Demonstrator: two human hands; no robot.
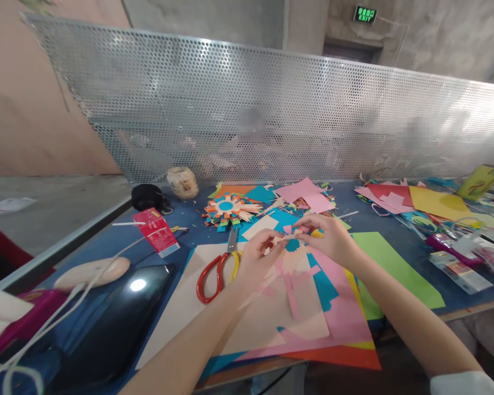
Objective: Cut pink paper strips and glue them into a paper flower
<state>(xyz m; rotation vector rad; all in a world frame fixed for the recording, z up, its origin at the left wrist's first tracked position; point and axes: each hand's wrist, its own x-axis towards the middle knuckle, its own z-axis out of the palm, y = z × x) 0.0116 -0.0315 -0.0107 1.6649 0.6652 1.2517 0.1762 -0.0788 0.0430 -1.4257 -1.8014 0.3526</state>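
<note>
My left hand (260, 253) and my right hand (330, 235) meet above the stacked paper, their fingers pinched on a small paper flower (293, 245) with a blue round centre and pale pink strips. Fingers hide part of its edge. Loose pink paper strips (291, 296) lie below it on a cream sheet (247, 332). Just left of my left hand rest red-handled scissors (209, 278), blades pointing away. Farther back is a larger fringed paper flower (225, 206) in orange, white and blue.
A dark glossy tablet-like panel (119, 312), a red packet (157, 231) and white cables (84, 293) occupy the left. Coloured scraps (300, 193) sit behind, before a perforated metal screen (247, 99). A green sheet (395, 274) spreads rightward. A twine ball (182, 182) stands at the back.
</note>
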